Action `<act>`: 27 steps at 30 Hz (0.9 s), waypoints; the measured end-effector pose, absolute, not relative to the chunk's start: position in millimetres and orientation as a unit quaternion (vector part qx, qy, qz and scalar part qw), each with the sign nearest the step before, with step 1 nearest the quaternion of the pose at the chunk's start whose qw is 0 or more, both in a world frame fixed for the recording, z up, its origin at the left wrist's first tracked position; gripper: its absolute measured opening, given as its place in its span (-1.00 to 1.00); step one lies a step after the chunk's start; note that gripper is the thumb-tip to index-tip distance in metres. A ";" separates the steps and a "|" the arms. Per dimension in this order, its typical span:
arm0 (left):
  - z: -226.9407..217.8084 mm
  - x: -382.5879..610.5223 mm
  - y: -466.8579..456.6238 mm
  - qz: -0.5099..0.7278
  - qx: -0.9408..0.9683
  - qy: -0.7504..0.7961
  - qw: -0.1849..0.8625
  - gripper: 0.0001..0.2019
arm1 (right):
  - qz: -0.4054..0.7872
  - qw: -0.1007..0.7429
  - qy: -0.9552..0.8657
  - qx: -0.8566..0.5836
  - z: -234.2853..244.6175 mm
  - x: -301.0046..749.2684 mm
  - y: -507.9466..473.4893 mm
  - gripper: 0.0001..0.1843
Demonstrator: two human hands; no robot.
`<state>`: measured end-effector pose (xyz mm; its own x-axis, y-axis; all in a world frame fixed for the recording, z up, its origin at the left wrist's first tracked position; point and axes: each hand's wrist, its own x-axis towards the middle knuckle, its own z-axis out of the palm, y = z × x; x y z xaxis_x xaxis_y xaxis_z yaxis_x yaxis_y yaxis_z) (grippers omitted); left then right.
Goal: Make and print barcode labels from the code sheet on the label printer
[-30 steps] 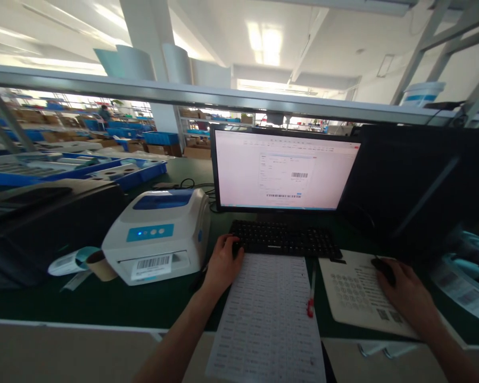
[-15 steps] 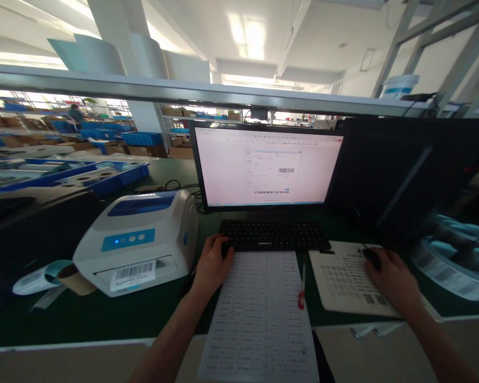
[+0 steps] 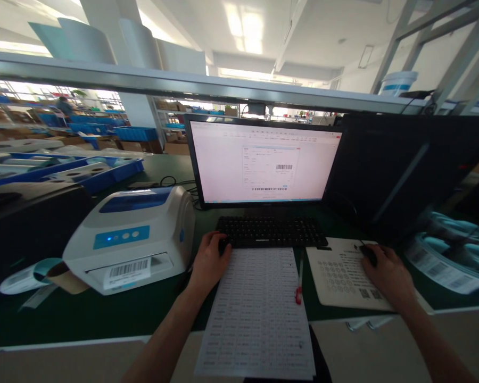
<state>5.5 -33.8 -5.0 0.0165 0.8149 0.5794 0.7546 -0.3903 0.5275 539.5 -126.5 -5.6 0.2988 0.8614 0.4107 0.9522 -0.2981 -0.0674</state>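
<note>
My left hand (image 3: 211,260) rests at the near left corner of the black keyboard (image 3: 269,232), fingers on the keys and thumb apart from them. My right hand (image 3: 391,274) lies over a black computer mouse (image 3: 369,254), which sits on a pale printed mouse pad (image 3: 339,274). A printed table sheet (image 3: 259,314) lies between my arms, reaching over the desk's front edge. Beside its right side is a pen with a red end (image 3: 298,294). Behind the keyboard, the lit monitor (image 3: 263,165) shows a window with barcodes.
Left of my left hand stands a white label printer (image 3: 131,239) with a barcode label (image 3: 126,272) at its slot. Rolls of labels (image 3: 449,260) lie at the right. Blue trays (image 3: 120,173) stand at the back left. A shelf beam (image 3: 207,88) crosses above the monitor.
The view has shifted slightly, so most things sit a little further left and higher. Both hands keep their places on the keyboard and mouse; the screen looks the same.
</note>
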 end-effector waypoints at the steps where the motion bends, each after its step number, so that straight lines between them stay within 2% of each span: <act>1: -4.5 5.9 -33.9 0.434 0.713 0.550 0.035 -0.76 | -0.150 0.151 -0.572 -0.792 -5.4 539.6 -126.7 -0.43; 27: 5.0 11.8 -39.1 0.428 0.710 0.557 0.043 -0.75 | -0.167 0.164 -0.568 -0.789 8.4 527.9 -131.2 -0.48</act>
<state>11.8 -39.1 5.0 0.0130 0.8286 0.5597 0.7551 -0.3751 0.5377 527.9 -131.2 8.4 0.2988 0.8418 0.4495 0.9512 -0.3009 -0.0687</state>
